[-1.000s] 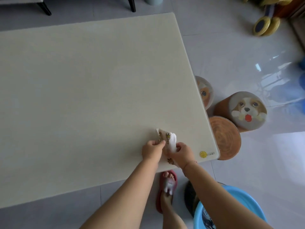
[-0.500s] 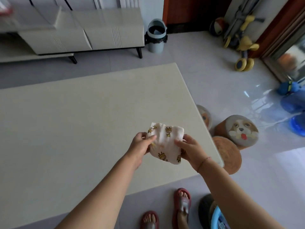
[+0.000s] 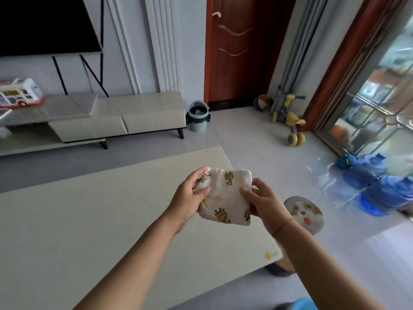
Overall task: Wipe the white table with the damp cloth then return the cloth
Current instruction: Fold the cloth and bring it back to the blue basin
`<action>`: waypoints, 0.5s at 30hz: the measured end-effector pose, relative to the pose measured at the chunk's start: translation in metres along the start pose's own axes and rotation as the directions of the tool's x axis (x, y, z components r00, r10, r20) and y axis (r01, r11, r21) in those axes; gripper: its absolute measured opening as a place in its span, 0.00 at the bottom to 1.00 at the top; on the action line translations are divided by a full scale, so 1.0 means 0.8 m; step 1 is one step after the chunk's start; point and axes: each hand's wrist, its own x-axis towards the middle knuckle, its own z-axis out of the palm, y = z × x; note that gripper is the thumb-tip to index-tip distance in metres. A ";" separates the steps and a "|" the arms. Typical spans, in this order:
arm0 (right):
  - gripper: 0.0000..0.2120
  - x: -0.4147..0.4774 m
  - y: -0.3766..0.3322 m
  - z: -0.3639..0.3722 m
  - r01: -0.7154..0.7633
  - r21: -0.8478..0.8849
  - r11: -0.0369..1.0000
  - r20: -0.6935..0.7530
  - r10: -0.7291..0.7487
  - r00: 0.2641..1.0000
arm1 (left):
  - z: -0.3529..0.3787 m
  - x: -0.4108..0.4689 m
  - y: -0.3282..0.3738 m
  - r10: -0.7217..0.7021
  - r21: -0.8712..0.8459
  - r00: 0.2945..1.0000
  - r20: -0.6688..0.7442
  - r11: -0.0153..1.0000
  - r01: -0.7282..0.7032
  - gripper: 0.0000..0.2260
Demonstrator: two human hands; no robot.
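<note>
1. Two hands hold the cloth (image 3: pixel 225 195) up in the air above the right end of the white surface (image 3: pixel 89 220).
2. Left hand (image 3: pixel 190 195): at 9 o'clock of the cloth. Thumb and fingers pinch its left edge.
3. Right hand (image 3: pixel 263 200): at 3 o'clock of the cloth. Curled fingers grip its right edge.

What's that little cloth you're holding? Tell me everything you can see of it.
The cloth is small, white and soft-looking, printed with yellow-brown giraffes and folded into a rough rectangle. It is held in the air above the white table. The left hand grips its left edge, the right hand its right edge. Dampness does not show.
</note>
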 end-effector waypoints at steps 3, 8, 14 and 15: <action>0.08 -0.026 -0.005 -0.039 0.017 0.036 0.999 -0.100 -0.013 0.995 | 0.044 0.003 0.012 0.032 0.070 0.998 0.056 0.997 -0.035 0.23; 0.05 -0.086 0.017 -0.129 0.001 0.059 0.998 -0.320 0.018 0.947 | 0.151 -0.002 -0.002 0.002 0.099 0.976 0.218 0.995 -0.024 0.27; 0.08 -0.191 0.075 -0.237 -0.099 0.067 0.993 -0.550 0.120 0.827 | 0.297 -0.041 -0.042 -0.055 0.174 0.868 0.493 0.984 -0.037 0.21; 0.09 -0.209 0.088 -0.249 -0.111 0.082 0.990 -0.577 0.138 0.805 | 0.317 -0.050 -0.053 -0.081 0.191 0.841 0.535 0.981 -0.026 0.20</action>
